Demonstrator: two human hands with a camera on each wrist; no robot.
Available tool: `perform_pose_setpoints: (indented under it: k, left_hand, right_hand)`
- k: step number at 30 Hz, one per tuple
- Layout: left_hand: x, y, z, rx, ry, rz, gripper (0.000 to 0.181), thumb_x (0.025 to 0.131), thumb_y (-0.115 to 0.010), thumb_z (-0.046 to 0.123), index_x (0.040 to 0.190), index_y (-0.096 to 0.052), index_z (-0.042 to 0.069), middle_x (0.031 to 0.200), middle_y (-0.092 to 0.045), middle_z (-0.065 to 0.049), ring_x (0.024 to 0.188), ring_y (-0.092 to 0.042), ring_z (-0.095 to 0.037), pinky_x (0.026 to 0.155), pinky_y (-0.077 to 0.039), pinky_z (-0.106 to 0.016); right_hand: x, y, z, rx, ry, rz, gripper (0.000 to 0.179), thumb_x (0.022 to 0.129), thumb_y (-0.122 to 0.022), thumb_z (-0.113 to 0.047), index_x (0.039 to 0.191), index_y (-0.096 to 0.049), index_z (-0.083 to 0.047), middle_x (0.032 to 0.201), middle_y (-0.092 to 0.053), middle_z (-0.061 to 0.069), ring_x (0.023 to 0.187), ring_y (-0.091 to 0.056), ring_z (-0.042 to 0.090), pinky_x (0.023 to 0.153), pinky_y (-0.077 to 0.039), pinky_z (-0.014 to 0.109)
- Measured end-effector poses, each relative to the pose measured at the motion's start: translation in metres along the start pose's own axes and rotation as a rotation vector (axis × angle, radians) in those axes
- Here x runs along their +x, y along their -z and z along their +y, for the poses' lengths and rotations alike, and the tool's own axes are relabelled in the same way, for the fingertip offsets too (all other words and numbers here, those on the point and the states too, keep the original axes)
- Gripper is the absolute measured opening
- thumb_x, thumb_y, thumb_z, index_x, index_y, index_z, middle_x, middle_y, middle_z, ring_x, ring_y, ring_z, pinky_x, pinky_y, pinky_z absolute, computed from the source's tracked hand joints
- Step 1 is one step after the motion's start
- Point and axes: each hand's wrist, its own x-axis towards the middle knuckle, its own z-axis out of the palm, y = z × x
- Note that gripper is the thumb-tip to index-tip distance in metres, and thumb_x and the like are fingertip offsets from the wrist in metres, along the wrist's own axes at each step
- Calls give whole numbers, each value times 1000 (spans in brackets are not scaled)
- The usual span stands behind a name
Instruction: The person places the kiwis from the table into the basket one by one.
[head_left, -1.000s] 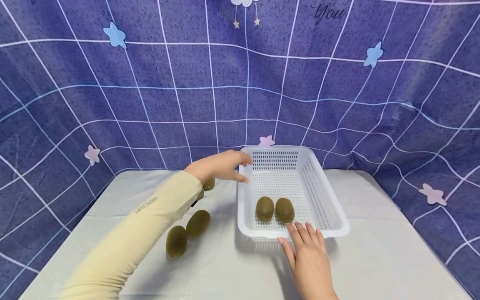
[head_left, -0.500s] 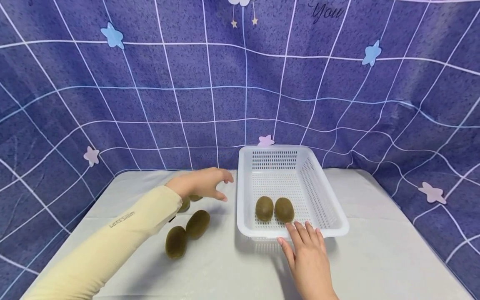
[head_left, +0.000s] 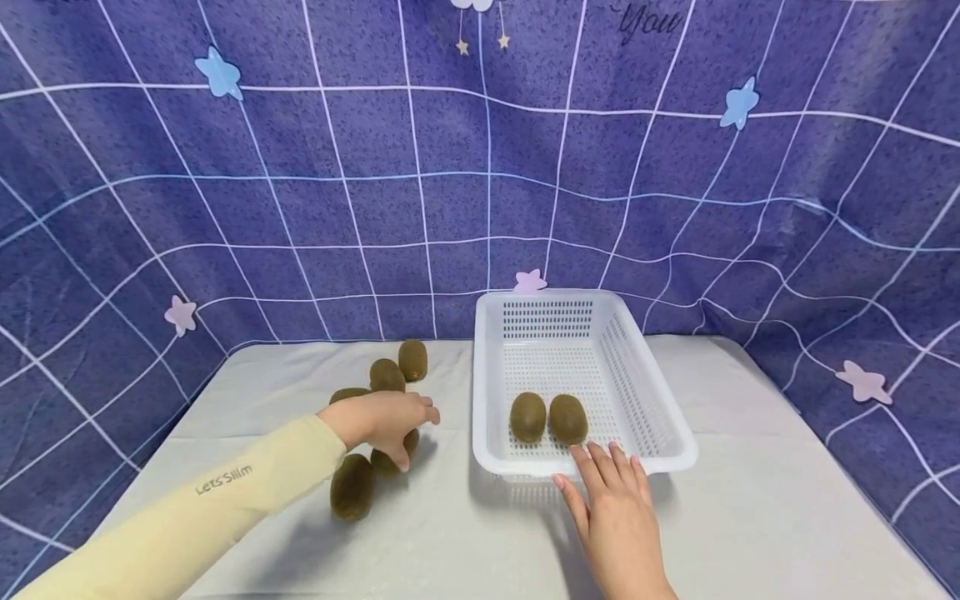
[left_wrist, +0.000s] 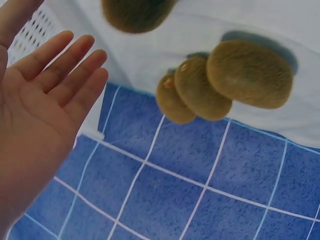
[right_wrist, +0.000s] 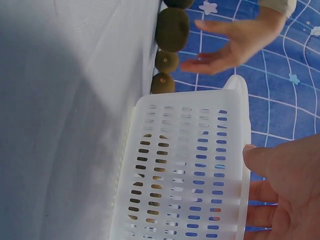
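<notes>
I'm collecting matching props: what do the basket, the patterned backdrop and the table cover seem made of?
Basket: likely molded plastic, white and smooth; the regular slots and rounded rim suggest it.
Backdrop: probably printed fabric, mostly matte; its grid lines bend with soft folds.
Table cover: perhaps cloth, matte; faint creases show, but the fiber can't be told.

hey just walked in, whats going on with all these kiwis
A person is handling kiwis beside a white plastic basket. Their right hand rests at the basket's near rim. Their left hand is out over the loose kiwis, its fingers relaxed and holding nothing. At this moment two kiwis sit side by side in the near part of the basket, and five other kiwis lie on the pale tabletop to its left.
</notes>
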Motion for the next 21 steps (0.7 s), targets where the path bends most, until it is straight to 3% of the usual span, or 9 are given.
perform_pose_setpoints:
  k: [5, 9, 17, 21]
  left_hand:
    - [-2, -17, 0, 92, 10, -19, 65, 64, -90, 27, 118, -58, 10, 108, -56, 0, 99, -56, -20, 89, -49, -31]
    - [-4, -26, 0, 149, 43, -25, 69, 62, -91, 28, 121, -58, 10, 111, -56, 0, 103, -55, -21, 92, -47, -32]
    - [-3, -33, 2, 204, 89, -58, 71, 62, -92, 26, 120, -56, 6, 118, -54, -6, 107, -52, -22, 92, -48, -32]
    - [-4, -35, 1, 203, 91, -49, 72, 63, -92, 20, 122, -55, 2, 125, -54, -12, 117, -53, -29, 98, -46, -35]
  right_hand:
    - [0, 0, 0, 0, -5, 2, 45, 87, -69, -31, 121, -63, -2, 122, -62, 21, 121, -50, 45, 104, -30, 62]
    - [0, 0, 0, -1, -2, 8, 44, 87, -69, -31, 120, -64, -2, 122, -62, 20, 121, -50, 45, 104, -30, 61]
    - [0, 0, -1, 1, -4, 1, 44, 87, -69, -30, 121, -63, -2, 122, -62, 21, 121, -50, 46, 103, -31, 61]
    - [0, 0, -1, 3, -6, -3, 44, 87, -69, -30, 121, -63, -3, 122, -62, 20, 121, -50, 45, 104, -30, 61]
